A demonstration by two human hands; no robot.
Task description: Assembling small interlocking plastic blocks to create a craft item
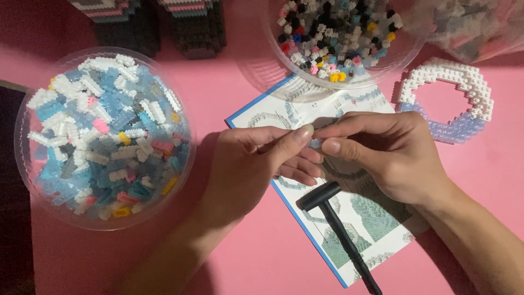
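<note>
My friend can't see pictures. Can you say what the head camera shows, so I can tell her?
Two hands, left hand and right hand, pinch a tiny pale-blue brick piece over an instruction sheet on a pink table. A black hammer lies below; a tub of blue-and-white bricks sits left.

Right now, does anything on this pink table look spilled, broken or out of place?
Nothing stands out. The bricks stay inside both clear bowls, the black hammer lies on the instruction sheet, and both hands pinch a small pale-blue piece.

Pink tabletop (262, 262) under soft light, dark strip (13, 218) at left edge, perhaps floor
</note>
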